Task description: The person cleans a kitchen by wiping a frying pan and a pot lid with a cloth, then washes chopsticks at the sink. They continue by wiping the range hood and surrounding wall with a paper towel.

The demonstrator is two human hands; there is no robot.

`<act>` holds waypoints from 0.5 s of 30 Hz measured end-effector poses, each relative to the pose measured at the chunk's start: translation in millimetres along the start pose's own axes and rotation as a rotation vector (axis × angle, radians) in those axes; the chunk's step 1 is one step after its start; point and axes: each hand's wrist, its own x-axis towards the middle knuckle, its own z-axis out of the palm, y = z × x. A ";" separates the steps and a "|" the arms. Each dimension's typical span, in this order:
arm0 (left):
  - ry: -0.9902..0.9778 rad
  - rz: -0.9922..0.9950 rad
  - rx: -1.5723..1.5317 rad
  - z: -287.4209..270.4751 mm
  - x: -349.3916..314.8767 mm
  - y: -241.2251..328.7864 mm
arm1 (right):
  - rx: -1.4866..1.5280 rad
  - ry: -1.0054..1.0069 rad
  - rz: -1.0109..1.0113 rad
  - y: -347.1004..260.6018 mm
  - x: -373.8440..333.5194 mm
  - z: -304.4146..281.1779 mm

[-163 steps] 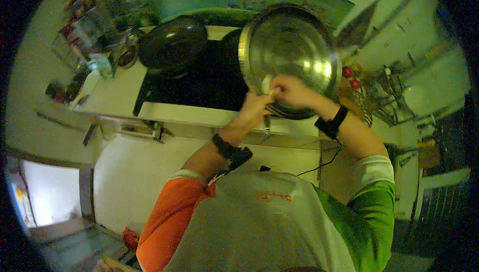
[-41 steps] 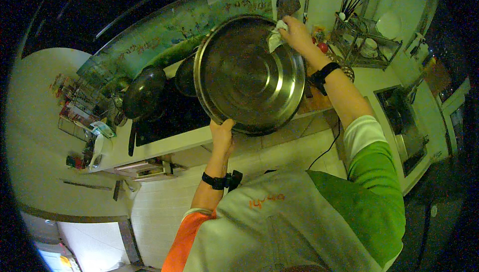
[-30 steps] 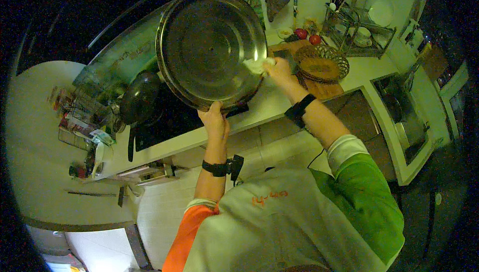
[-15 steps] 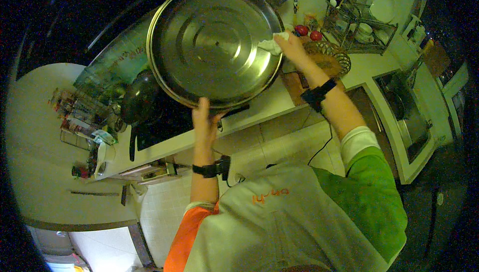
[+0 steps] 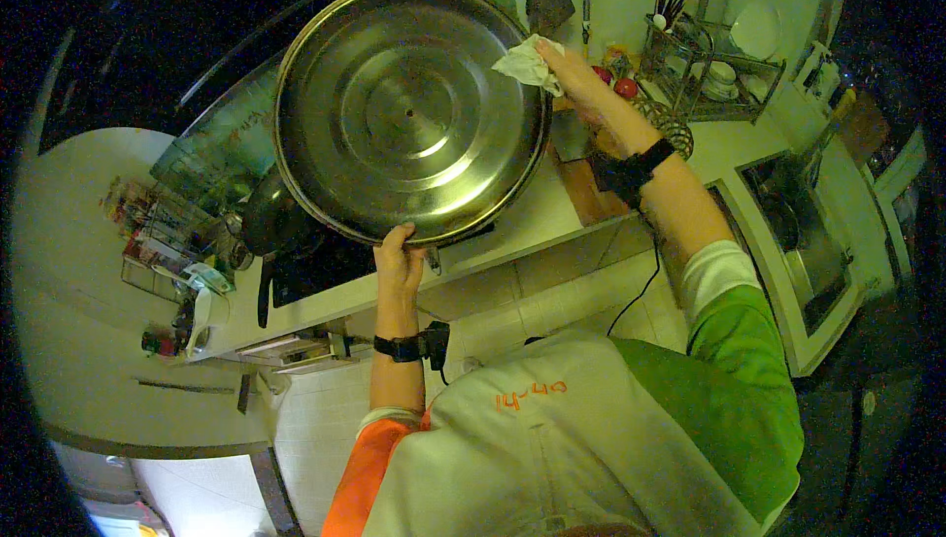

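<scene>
A large round shiny metal lid (image 5: 365, 133), marked with concentric rings and a small dark spot at its centre, is held up over the counter and cooktop. My left hand (image 5: 396, 259) grips its near rim, the thumb on the face and the other fingers partly hidden behind. At the lid's upper right edge, my right hand (image 5: 572, 72) is closed on a crumpled whitish cloth (image 5: 530, 66), which lies against the rim. Whether it is fabric or paper I cannot tell.
Behind the lid are a black cooktop (image 5: 320, 276) and a dark wok (image 5: 266, 217) at left. A dish rack (image 5: 724, 84) with bowls and plates stands far right, near red round items (image 5: 625, 89) and a wire basket (image 5: 673, 133). A sink (image 5: 803, 232) lies right.
The lid has shifted a little left and nearer, my left hand moving with it. My right hand and the cloth have moved from the lid's right side up to its upper right rim.
</scene>
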 end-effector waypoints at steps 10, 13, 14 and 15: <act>0.121 0.090 -0.104 37.5 6.9 -0.7 | 0.250 0.115 -0.020 72.3 -67.5 71.2; 0.130 0.073 -0.160 45.4 11.0 -4.9 | 0.241 0.082 0.013 75.2 -89.8 87.4; 0.109 0.061 -0.161 46.7 11.0 -6.2 | 0.311 0.067 0.039 73.4 -90.0 87.3; 0.074 0.062 -0.162 47.0 9.7 -7.7 | 0.243 0.149 -0.026 70.9 -86.2 85.4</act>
